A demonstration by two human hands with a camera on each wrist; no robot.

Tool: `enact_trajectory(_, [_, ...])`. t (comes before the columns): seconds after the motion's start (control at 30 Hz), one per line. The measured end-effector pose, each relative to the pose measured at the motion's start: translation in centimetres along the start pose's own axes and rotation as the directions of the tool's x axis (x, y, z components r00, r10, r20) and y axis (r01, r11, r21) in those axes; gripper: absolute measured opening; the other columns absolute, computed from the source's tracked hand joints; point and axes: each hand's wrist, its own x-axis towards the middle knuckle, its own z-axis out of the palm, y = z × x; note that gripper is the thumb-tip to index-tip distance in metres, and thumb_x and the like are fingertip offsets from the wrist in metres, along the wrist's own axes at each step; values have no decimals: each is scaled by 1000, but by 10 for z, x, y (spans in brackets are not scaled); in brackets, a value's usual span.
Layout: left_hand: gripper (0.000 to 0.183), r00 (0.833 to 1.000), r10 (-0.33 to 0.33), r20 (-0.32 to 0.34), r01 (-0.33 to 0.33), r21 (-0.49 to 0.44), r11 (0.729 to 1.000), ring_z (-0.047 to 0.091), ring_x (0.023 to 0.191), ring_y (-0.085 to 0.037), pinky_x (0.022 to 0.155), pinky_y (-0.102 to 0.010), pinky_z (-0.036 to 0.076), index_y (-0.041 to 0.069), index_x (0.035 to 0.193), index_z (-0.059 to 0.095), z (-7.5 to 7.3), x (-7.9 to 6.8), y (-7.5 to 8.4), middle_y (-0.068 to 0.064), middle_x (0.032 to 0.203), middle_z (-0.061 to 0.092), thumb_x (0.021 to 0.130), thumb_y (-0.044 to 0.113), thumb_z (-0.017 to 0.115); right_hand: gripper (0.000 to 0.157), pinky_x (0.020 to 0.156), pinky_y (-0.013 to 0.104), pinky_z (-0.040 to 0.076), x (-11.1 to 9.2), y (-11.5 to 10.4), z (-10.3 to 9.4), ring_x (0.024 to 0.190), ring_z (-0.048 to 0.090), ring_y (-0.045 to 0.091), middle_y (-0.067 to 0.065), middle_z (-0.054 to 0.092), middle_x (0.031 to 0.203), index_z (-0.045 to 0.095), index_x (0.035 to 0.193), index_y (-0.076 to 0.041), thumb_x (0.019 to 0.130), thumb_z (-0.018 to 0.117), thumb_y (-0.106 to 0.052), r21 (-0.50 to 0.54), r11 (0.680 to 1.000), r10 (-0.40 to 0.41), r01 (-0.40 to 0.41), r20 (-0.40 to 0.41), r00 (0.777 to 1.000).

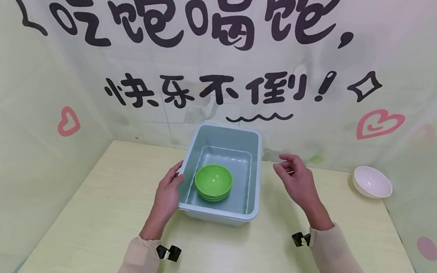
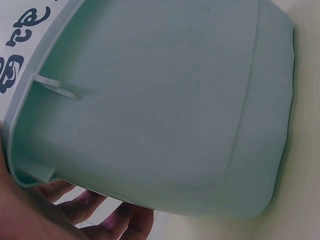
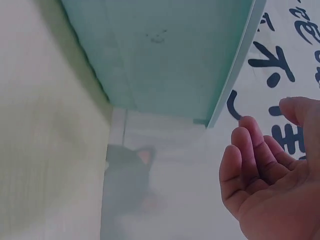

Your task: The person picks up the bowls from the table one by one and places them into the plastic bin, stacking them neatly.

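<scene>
A blue-grey plastic tub (image 1: 218, 215) stands on the table against the back wall. Inside it, toward the near left, sits a small stack of bright green bowls (image 1: 213, 181). My left hand (image 1: 167, 192) holds the tub's left side, thumb at the rim and fingers along the outer wall. The left wrist view shows those fingers (image 2: 85, 205) beside the tub's outer wall (image 2: 160, 110). To the right of the tub, my right hand (image 1: 296, 179) hovers with loosely bent fingers and nothing in it. In the right wrist view, a gap separates this hand (image 3: 275, 175) from the tub's side (image 3: 165, 60).
A white bowl (image 1: 372, 182) rests at the table's back right corner. Printed sheeting (image 1: 193, 61) with large black lettering and pink hearts covers the back and both sides. The pale wood table (image 1: 216, 256) extends on both sides of the tub.
</scene>
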Motion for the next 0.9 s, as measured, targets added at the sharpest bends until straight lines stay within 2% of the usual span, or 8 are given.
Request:
enact_trajectory(0.2, [50,1000,22,-13,-22,5,1000,38,145,-33,122,-59,28,21,157,40,-1,-1,1,-17,158,43,107,25,40,43,78,17,49,-1,10,-13,90,63,13,12,73,107,57,135,-4,103,61,-31,-52,999,8,-9,-21,1000])
enact_trajectory(0.43, [50,1000,5,0,-5,-3,1000,36,147,-34,123,-58,27,23,158,39,-1,0,-1,-16,160,40,108,27,40,46,79,10,45,-5,17,-34,89,55,-9,14,72,113,57,137,-5,103,60,-36,-67,997,30,-35,-66,997])
enact_trajectory(0.57, [50,1000,5,0,-5,-8,1000,36,146,-33,123,-58,26,23,158,39,-2,0,-2,-17,160,40,108,27,40,46,79,8,43,-9,21,-45,88,52,-16,13,70,114,57,137,-5,103,60,-36,-62,996,57,-64,-104,993])
enact_trajectory(0.63, [50,1000,9,3,-9,-11,1000,37,145,-33,123,-58,25,22,158,39,-1,0,-2,-18,159,41,108,27,40,46,78,7,43,-11,25,-51,87,51,-17,4,70,109,57,136,-5,102,61,-36,-56,995,77,-85,-134,988])
enact_trajectory(0.77, [50,1000,7,6,-7,-6,1000,38,144,-33,123,-58,27,23,158,39,0,-1,-2,-17,157,42,108,28,40,48,77,6,43,-15,35,-61,88,52,-17,-25,60,100,56,137,-3,101,62,-35,-9,991,133,-137,-176,975])
enact_trajectory(0.9, [50,1000,6,3,-6,-1,1000,37,146,-33,123,-58,27,24,158,39,0,0,-2,-16,159,41,108,28,40,52,75,5,43,-20,44,-71,89,52,-15,-37,53,95,54,139,-1,100,64,-35,35,982,191,-187,-189,963])
